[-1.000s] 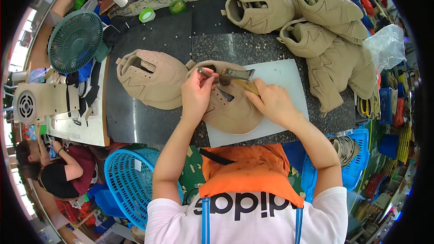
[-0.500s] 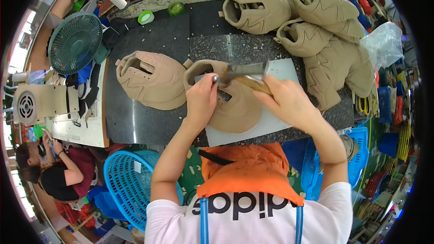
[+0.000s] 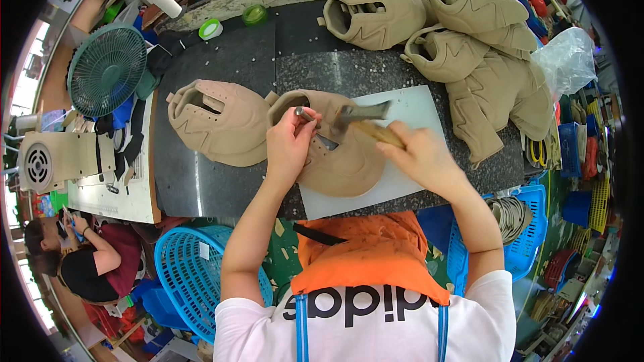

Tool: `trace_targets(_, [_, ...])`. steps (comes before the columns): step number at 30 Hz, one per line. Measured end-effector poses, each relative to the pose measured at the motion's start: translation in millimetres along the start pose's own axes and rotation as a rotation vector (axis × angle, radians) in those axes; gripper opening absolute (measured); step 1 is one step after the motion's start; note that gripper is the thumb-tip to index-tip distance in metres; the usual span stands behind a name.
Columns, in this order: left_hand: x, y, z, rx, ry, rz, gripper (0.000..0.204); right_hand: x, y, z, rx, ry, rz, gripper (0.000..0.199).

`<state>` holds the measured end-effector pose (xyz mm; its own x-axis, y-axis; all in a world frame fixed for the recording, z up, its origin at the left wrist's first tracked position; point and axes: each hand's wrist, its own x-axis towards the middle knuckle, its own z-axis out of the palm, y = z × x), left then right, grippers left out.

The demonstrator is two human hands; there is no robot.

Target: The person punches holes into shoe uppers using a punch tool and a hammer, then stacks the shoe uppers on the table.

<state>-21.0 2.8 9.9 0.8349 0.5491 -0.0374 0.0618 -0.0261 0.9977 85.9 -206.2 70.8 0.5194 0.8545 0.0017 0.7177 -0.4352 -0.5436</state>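
Observation:
A tan shoe upper (image 3: pixel 352 171) lies on a pale cutting board (image 3: pixel 416 117) in front of me, with eyelet openings near its middle. My left hand (image 3: pixel 288 147) pinches a short metal punch (image 3: pixel 303 113) over this upper, its top end showing above the fingers. Gripped in my right hand (image 3: pixel 426 161) is a hammer (image 3: pixel 365 115) with a wooden handle. Its metal head is blurred and hangs over the upper, to the right of the punch and apart from it. The punch's tip is hidden by my fingers. Left of these, a second upper (image 3: pixel 225 127) has a row of small holes.
Several tan uppers (image 3: pixel 493 94) are piled at the right of the dark bench (image 3: pixel 228 188). A green fan (image 3: pixel 107 70) stands at left, beyond a white table. Two small round containers, one of them a green tub (image 3: pixel 255 15), sit at the back. Blue baskets (image 3: pixel 191 268) flank me below.
The hammer and my right hand have dropped slightly toward me. The punch tilts differently in my left hand. The whole view has shifted a little.

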Motion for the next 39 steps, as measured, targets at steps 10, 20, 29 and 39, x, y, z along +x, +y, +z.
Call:
trace_targets(10, [-5.4,-8.7,3.8,0.285,0.025,0.235,0.007,-1.2,-28.3,-23.0,-0.076,0.103,-0.053,0.028])
trace_targets(20, [-7.9,-1.0,11.6,0.079,-0.130,0.020,0.012,-7.6,-34.4,-46.4,0.347,0.461,-0.121,0.024])
trace_targets(29, [-0.5,-2.5,3.3,-0.233,-0.139,-0.111,0.008,-18.3,-56.1,-81.5,0.262,0.278,0.151,0.021])
trace_targets(39, [0.4,3.0,12.7,-0.334,-0.149,-0.110,0.009,-34.7,-8.7,-33.2,-0.110,-0.054,0.098,0.021])
